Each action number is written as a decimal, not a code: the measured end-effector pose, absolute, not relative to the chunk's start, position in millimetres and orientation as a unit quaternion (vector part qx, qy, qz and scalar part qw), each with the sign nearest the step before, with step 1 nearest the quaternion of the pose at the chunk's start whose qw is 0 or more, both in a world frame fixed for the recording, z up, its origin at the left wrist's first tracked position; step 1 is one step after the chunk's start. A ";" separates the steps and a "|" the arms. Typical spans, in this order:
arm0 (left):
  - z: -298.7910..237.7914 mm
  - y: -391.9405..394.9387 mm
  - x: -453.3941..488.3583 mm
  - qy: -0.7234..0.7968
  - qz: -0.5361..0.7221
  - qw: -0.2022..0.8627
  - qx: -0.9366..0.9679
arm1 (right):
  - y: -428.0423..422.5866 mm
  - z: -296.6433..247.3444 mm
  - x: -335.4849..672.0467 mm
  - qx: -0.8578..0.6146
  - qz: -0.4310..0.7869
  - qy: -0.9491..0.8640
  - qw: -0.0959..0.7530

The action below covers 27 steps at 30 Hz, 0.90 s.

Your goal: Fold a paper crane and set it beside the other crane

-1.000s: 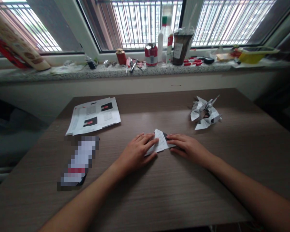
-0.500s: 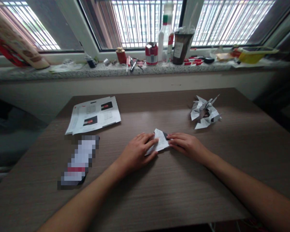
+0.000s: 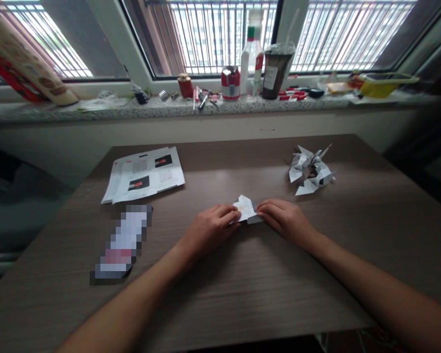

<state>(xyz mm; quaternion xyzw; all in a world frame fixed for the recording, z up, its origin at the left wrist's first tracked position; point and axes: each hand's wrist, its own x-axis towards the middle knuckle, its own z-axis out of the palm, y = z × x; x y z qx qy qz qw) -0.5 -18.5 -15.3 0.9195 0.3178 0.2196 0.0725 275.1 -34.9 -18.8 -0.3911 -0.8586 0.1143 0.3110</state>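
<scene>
A small folded piece of printed paper (image 3: pixel 246 210) lies at the middle of the brown wooden table (image 3: pixel 242 289). My left hand (image 3: pixel 210 229) pinches its left side with curled fingers. My right hand (image 3: pixel 285 219) grips its right edge, fingers bent over it. Most of the paper is covered by the two hands; only its raised upper flap shows between them.
A heap of folded paper shapes (image 3: pixel 310 170) sits at the right rear of the table. Printed sheets (image 3: pixel 144 174) lie at the left rear, a pixelated object (image 3: pixel 123 242) in front of them. The window sill (image 3: pixel 206 105) carries a can, bottles, a cup and small clutter.
Both hands have closed in on the paper. The flat fingers have curled, and the paper now shows smaller, with its flap lifted between them.
</scene>
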 end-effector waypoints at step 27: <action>-3.1 -29.8 2.3 0.414 0.394 0.427 0.701 | -53.4 6.6 241.4 -0.465 0.304 -0.725 0.407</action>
